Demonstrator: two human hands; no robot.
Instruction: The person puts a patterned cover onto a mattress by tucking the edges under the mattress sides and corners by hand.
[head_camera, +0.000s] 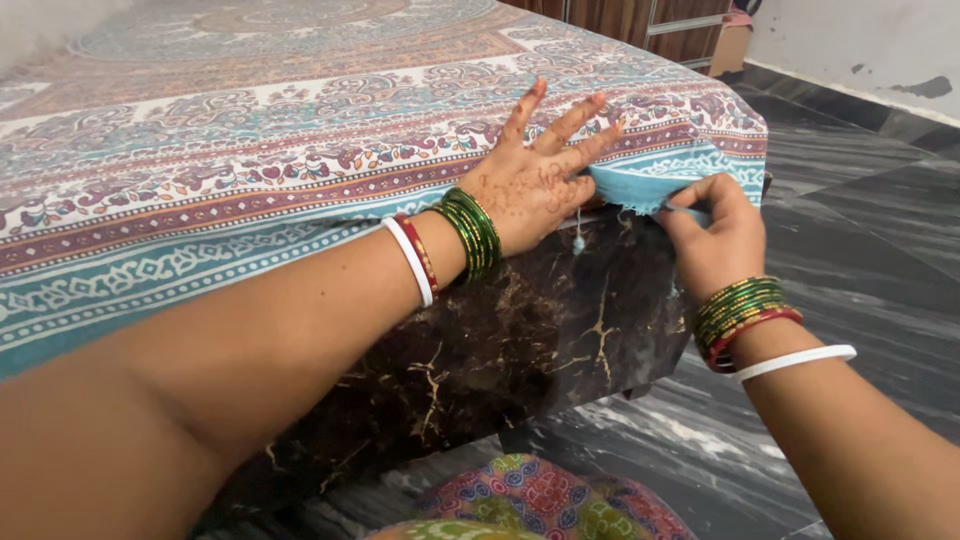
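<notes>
— What might have gone wrong there?
— The teal, patterned cotton bedsheet's (300, 150) frayed hem (630, 190) could have slipped or torn, since the right hand (715, 235) pinched only its thin edge at the dark marbled bed frame's (520, 330) corner.
— And the hands' pose?
— The left hand (535, 175) lay flat, fingers spread, gripping nothing, pressing the sheet; the right was closed on the hem just beside it.

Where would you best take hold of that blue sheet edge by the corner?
Pinch the free blue edge hanging over the bed's side, coming from the right. It is thin and loose there; the left hand presses it flat, and the right hand already pinches it.
</notes>
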